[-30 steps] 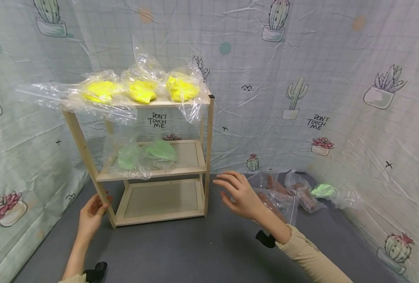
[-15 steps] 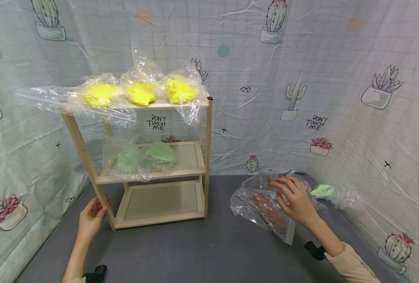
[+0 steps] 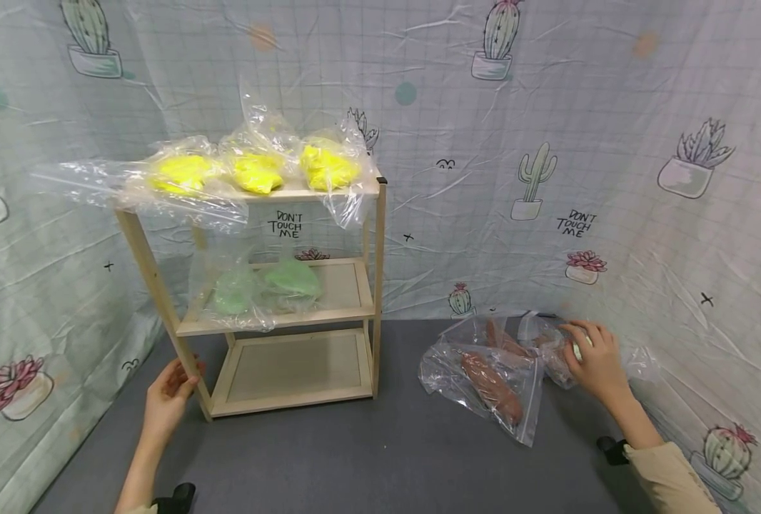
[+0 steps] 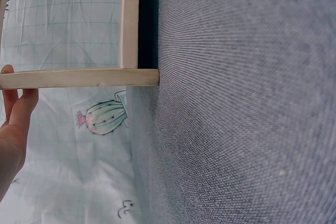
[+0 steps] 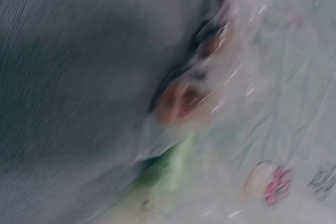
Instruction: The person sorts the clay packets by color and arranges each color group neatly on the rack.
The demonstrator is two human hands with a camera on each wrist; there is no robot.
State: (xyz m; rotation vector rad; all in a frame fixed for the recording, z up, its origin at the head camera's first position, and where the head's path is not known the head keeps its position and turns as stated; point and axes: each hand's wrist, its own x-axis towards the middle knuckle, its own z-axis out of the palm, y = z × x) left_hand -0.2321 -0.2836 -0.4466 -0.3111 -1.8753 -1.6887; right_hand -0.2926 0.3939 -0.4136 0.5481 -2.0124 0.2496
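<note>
My left hand (image 3: 167, 391) holds the left front post of a small wooden shelf rack (image 3: 293, 318), thumb on the near side and fingers behind. In the left wrist view the thumb and fingers (image 4: 23, 106) show on either side of that post (image 4: 79, 78). At the right, my right hand (image 3: 595, 360) is over a plastic bag with light green contents (image 5: 178, 166), its fingers bent loosely. The hand hides most of this bag in the head view. Beside it lie clear zip bags with reddish-brown contents, the front one (image 3: 492, 389) flat on the table.
Three bags of bright yellow stuff, one a middle bag (image 3: 256, 171), sit on the rack's top. Two pale green bags, including a right one (image 3: 293, 278), lie on the middle shelf. The bottom shelf (image 3: 297, 364) is bare. A cactus-print curtain (image 3: 457, 235) encloses the grey table (image 3: 355, 457).
My right hand has moved from beside the rack, across the brown bags, to the green bag at the right. My left hand stays at the post.
</note>
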